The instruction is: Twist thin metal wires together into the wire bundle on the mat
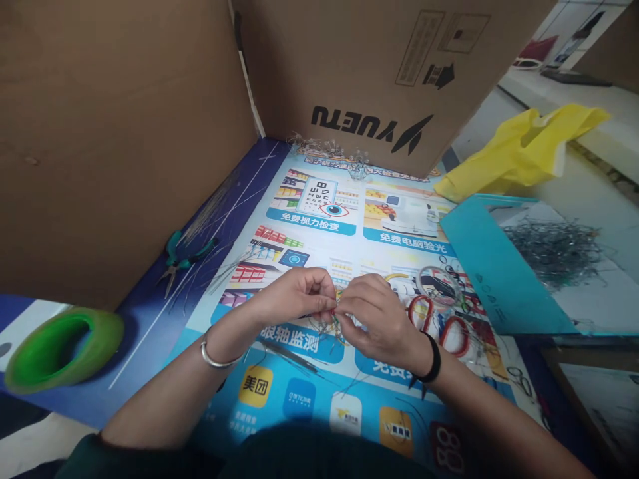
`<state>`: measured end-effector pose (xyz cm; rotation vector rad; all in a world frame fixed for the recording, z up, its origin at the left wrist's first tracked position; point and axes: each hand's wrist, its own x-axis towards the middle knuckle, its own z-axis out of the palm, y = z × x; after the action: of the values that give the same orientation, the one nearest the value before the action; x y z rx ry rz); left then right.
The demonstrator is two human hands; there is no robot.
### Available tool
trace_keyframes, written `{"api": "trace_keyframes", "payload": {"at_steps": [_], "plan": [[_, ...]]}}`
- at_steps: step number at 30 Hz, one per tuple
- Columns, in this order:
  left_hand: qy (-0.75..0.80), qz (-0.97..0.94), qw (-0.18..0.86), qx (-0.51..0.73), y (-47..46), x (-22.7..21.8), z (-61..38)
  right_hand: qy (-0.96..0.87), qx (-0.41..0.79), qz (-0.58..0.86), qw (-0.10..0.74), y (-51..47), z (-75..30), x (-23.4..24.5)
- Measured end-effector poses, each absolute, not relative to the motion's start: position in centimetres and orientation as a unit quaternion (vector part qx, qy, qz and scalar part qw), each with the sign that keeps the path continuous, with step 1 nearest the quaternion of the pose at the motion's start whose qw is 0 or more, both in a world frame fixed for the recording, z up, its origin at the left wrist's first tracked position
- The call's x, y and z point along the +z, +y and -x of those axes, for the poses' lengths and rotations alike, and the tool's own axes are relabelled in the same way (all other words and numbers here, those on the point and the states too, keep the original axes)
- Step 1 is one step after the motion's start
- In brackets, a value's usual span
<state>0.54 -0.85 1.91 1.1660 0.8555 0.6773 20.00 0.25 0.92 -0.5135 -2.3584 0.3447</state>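
- The step in hand looked, as a judgement, like fine fingertip work on a small wire piece [335,310], held near the centre of the frame; its shape was too small to make out.
- The next move seemed to call for a light, steady pinch from both sides, since so slight a thing could easily slip or bend.
- The left hand [304,295], left of centre, had its thumb and forefinger brought together at the tips on the piece, with a rounded gap behind the pinch.
- The right hand [377,316], right of centre, met it with thumb and forefinger closed down narrowly at the same spot, the other fingers curled; how firmly it gripped could not be told.
- Thin wires [327,326] lay just below the fingertips, on the printed sheet [360,253].
- Red handles [422,313] and a clear ring [439,286] lay right of centre, beside the right hand.
- Teal-handled pliers [184,256] lay in the left of the frame, apart from both hands.
- A wire pile [554,253] rested on a blue folder [479,266] in the right of the frame.
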Motion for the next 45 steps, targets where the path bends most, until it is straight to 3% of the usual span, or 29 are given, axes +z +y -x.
{"api": "trace_keyframes", "payload": {"at_steps": [6, 19, 45], "plan": [[0.382, -0.546, 0.678, 0.311, -0.8, 1.7, -0.4, -0.856, 0.283, 0.241, 0.360, 1.0, -20.2, 1.2], [0.387, -0.558, 0.671, 0.299, -0.9, 1.6, -0.3, -0.845, 0.327, 0.271, 0.325, 1.2, -20.3, 1.1], [0.366, -0.581, 0.661, 0.301, -0.7, 1.7, -0.4, -0.872, 0.192, 0.318, 0.320, 0.0, -19.9, 1.5]]}}
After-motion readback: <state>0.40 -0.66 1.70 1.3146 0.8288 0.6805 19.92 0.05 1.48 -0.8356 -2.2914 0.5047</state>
